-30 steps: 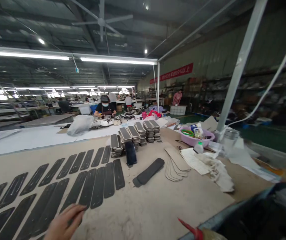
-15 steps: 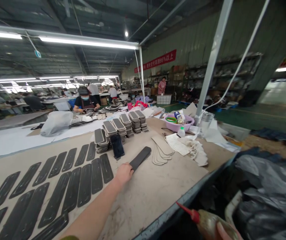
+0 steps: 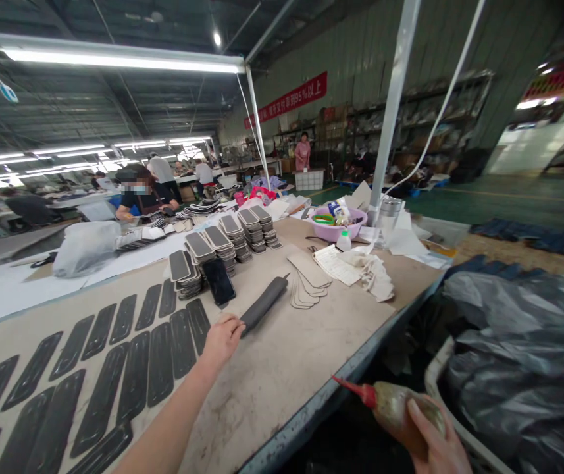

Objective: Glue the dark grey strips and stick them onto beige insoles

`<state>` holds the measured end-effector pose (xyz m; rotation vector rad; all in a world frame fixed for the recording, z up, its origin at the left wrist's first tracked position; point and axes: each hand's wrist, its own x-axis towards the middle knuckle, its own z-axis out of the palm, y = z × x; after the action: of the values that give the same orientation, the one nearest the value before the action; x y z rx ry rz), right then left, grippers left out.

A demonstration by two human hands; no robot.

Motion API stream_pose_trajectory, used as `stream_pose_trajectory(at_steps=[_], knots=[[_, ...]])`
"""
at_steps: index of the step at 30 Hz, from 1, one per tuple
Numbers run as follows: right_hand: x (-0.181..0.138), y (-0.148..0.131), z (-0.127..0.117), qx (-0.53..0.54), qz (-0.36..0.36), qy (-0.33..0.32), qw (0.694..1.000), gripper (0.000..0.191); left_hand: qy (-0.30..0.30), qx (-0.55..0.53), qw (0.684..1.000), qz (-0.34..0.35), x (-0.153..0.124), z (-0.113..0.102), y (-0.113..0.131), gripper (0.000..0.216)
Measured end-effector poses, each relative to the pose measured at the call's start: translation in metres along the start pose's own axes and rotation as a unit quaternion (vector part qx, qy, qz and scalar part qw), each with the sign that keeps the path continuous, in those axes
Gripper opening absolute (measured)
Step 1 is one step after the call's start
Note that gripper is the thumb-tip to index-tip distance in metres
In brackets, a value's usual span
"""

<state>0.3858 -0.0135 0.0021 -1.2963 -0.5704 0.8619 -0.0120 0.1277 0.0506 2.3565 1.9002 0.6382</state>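
My left hand (image 3: 222,337) is closed on the near end of a dark grey strip (image 3: 266,303), which stretches away over the table and looks curled along its length. In my right hand (image 3: 434,431) is a squeeze bottle (image 3: 394,407) with a red nozzle, held past the table's front edge and pointing left. Rows of black strips with a glossy, wet-looking surface (image 3: 136,372) lie to the left of my left arm. Fanned beige pieces (image 3: 306,284) rest just beyond the grey strip's far end. A black phone (image 3: 218,282) leans against stacks of light-edged dark pieces (image 3: 200,247).
A lilac basin (image 3: 339,226), a small green-capped bottle (image 3: 343,241) and a crumpled cloth (image 3: 376,276) are at the back right. Dark plastic sheeting (image 3: 523,368) bulges beside the table's edge (image 3: 311,415). A co-worker (image 3: 141,191) sits across the table.
The view has turned slightly right. My left hand has raised the near end of the grey strip, which now looks curled. My right hand and the bottle have come further into view.
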Motion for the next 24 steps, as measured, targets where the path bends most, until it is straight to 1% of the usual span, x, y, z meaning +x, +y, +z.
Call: stream_pose_trajectory(at_steps=[2,4,7,9,12,16,20,22,24], knots=[[-0.005,-0.003,0.001,0.034,0.059,-0.012,0.998,0.039,0.001,-0.015,1.000,0.020,-0.033,-0.005,0.010,0.027],[-0.011,-0.007,0.006,0.049,0.086,-0.013,0.995,0.043,-0.008,-0.031,0.999,0.043,-0.067,-0.004,0.024,0.027],[-0.022,-0.014,0.025,0.012,0.060,-0.032,0.998,0.046,-0.021,-0.050,0.997,0.062,-0.109,0.006,0.041,0.025],[-0.029,-0.017,0.041,-0.034,0.021,-0.067,0.997,0.045,-0.016,-0.059,0.997,0.055,-0.125,0.013,0.048,0.022],[-0.036,-0.017,0.066,-0.124,-0.064,-0.127,0.982,0.037,0.010,-0.071,0.997,0.040,-0.136,0.019,0.049,0.023],[-0.039,-0.010,0.097,-0.206,-0.197,-0.175,0.942,0.026,0.024,-0.088,0.994,0.059,-0.139,0.023,0.043,0.025],[-0.041,0.000,0.122,-0.237,-0.322,-0.226,0.888,0.015,0.014,-0.094,0.994,0.058,-0.140,0.025,0.040,0.025],[-0.042,0.004,0.132,-0.233,-0.361,-0.257,0.866,0.012,0.013,-0.096,0.994,0.054,-0.140,0.024,0.041,0.025],[-0.043,0.007,0.139,-0.225,-0.383,-0.281,0.851,0.012,0.014,-0.097,0.994,0.055,-0.140,0.023,0.043,0.024]])
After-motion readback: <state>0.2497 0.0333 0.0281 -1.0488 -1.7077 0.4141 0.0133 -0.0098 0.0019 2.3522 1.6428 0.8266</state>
